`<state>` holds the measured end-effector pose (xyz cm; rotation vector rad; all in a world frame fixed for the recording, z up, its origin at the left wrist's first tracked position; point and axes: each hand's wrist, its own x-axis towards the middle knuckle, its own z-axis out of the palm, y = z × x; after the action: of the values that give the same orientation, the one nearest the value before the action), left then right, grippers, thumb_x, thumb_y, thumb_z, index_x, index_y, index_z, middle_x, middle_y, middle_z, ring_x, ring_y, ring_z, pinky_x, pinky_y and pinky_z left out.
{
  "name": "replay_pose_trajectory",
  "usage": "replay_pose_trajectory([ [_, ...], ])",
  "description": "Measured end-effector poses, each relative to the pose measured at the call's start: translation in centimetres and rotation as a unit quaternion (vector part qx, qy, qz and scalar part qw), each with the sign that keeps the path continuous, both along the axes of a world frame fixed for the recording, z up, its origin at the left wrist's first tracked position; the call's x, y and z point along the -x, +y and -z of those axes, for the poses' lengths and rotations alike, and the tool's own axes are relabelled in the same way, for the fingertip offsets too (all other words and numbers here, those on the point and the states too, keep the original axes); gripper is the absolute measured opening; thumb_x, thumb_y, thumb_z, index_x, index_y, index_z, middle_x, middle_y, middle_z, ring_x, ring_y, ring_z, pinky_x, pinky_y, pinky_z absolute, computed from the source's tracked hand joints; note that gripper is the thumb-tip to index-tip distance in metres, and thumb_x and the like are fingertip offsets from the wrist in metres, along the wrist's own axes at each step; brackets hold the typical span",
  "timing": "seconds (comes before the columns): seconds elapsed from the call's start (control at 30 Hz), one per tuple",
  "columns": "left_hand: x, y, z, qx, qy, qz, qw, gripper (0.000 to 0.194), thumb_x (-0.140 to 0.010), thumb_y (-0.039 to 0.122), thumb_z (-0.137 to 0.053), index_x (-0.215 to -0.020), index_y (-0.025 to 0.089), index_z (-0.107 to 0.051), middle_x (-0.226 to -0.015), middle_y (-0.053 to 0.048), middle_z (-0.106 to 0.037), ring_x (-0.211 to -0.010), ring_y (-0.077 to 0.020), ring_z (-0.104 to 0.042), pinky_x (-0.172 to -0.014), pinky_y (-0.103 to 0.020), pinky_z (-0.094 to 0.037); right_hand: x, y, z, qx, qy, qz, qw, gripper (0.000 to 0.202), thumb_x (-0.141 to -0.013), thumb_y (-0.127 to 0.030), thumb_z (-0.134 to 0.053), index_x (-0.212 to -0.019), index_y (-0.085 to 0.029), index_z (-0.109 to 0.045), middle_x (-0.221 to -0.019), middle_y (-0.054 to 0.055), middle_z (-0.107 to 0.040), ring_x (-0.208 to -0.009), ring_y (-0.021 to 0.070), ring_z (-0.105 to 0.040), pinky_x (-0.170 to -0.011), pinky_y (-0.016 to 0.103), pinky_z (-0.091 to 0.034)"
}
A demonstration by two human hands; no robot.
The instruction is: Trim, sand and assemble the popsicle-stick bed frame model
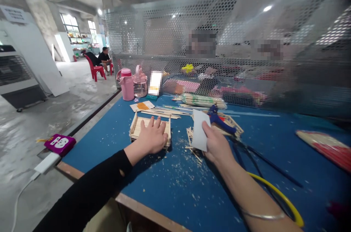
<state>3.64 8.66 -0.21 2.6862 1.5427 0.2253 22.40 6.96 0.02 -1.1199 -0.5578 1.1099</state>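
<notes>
— Where is your left hand, and how does it stand?
— Your left hand (152, 139) lies palm down over the wooden tray (134, 126), fingers fanned apart and pointing away from you. It grips nothing; the tray sits right under it, its left wall showing just beside your fingers. How hard you press, I cannot tell.

— And your right hand?
— Your right hand (218, 144) pinches a white card (199, 135), your thumb on the face towards you and the other fingers mostly hidden behind. The card stands steeply tilted, left of that hand and well apart from the tray.

— What lies about your right hand?
— Short stick pieces (189, 136) are heaped to the left of it, partly behind the card; whether the card touches them, I cannot tell. Just beyond the hand, a blue glue gun (223, 124) lies across a second wooden frame (239, 126).

— And beyond your left hand?
— Long sticks (164, 113) lie past your fingertips, with a pink bottle (127, 87) farther off to their left. Nearer to you than both hands, pale chips are scattered over the blue table (164, 188).
</notes>
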Motion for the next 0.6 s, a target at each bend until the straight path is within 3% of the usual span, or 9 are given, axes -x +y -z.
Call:
replay_pose_trajectory([
  [0.3,-0.06,0.22,0.46,0.019,-0.002,0.009,1.0,0.056,-0.092,0.037,-0.021,-0.142,0.014,-0.028,-0.152,-0.014,-0.022,-0.138,-0.0375,-0.019,-0.1,-0.071,-0.021,0.12,0.47,0.61,0.066,0.037,-0.003,0.997,0.02,-0.09,-0.022,-0.046,-0.093,-0.013,-0.064,-0.052,0.002,-0.067,-0.043,0.0187,-0.064,-0.05,0.032,-0.058],
  [0.47,0.12,0.29,-0.03,0.015,-0.022,0.004,1.0,0.051,-0.092,0.034,-0.023,-0.138,0.015,-0.034,-0.15,-0.013,-0.029,-0.137,-0.0355,-0.025,-0.1,-0.069,-0.025,0.32,0.26,0.36,0.062,0.04,0.015,0.997,0.021,-0.091,-0.02,-0.044,-0.097,-0.013,-0.063,-0.055,0.002,-0.069,-0.045,0.0177,-0.065,-0.049,0.031,-0.058],
  [0.6,0.51,0.91,0.07,0.008,-0.023,-0.005,1.0,0.053,-0.092,0.035,-0.021,-0.139,0.014,-0.031,-0.151,-0.015,-0.027,-0.138,-0.0348,-0.021,-0.102,-0.07,-0.017,0.44,0.19,0.3,0.06,0.044,0.031,0.997,0.02,-0.09,-0.021,-0.047,-0.1,-0.013,-0.063,-0.059,0.002,-0.071,-0.051,0.0181,-0.068,-0.055,0.031,-0.059],
])
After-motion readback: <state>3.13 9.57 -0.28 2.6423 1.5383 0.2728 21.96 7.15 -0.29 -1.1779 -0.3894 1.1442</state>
